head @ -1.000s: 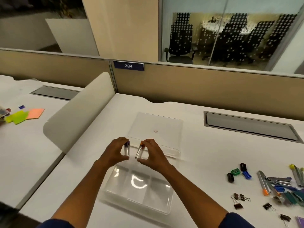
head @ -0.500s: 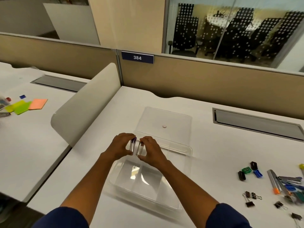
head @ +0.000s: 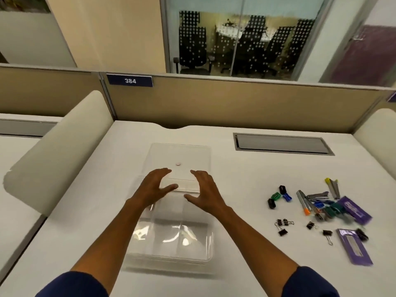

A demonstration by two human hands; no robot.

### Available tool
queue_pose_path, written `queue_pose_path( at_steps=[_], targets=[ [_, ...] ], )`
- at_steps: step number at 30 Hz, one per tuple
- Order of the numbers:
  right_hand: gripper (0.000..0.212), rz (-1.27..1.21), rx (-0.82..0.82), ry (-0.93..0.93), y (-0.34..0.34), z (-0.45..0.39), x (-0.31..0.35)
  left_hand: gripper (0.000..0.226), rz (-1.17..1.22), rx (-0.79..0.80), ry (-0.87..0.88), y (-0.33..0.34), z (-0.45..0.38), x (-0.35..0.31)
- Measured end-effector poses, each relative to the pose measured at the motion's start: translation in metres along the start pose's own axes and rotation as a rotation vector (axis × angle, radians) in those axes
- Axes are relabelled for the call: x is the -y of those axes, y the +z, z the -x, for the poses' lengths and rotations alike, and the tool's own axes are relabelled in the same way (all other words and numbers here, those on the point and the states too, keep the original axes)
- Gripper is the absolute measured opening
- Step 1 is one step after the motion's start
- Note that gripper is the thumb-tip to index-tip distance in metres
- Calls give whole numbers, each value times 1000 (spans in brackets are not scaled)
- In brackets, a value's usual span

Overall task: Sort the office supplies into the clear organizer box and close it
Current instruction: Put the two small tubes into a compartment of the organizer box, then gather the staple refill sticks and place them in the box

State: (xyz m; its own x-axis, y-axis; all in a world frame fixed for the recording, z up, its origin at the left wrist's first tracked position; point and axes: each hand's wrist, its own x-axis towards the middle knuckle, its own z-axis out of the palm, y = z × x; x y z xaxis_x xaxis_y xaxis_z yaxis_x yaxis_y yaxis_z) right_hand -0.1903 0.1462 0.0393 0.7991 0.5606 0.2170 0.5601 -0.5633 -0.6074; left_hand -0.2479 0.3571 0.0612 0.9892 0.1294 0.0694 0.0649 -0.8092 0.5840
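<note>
The clear organizer box (head: 205, 251) lies open on the white desk in front of me, its compartments showing nothing inside. Its clear lid (head: 192, 155) is folded flat away from me, with a small round pink dot on it. My left hand (head: 153, 187) and my right hand (head: 204, 192) hover with spread fingers above the hinge line, holding nothing. The office supplies lie to the right: black binder clips (head: 282, 227), small coloured sharpeners (head: 278, 196), a heap of staplers and coloured tools (head: 317, 202), and purple staple packets (head: 354, 246).
A beige partition (head: 235, 99) with a plate reading 384 closes off the desk's far side. A cable hatch (head: 280, 143) is set in the desk at the back right. Curved cream dividers stand at left (head: 57, 151) and far right (head: 377, 133).
Both hands have let go of the box's latches and spread open. The view has swung right, so the supplies sit closer to the middle.
</note>
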Motion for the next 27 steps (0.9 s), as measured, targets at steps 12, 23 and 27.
queue_pose_path(
  at_steps=[12,23,27],
  targets=[
    [75,76,-173,278,-106,85,-113,61,53,189,217,119,-46,-148],
    [65,129,-232,499,-164,149,-198,60,1,301,328,208,-64,-227],
    [65,144,-242,573,-178,169,-226,60,-7,362,344,237,-71,-249]
  ],
)
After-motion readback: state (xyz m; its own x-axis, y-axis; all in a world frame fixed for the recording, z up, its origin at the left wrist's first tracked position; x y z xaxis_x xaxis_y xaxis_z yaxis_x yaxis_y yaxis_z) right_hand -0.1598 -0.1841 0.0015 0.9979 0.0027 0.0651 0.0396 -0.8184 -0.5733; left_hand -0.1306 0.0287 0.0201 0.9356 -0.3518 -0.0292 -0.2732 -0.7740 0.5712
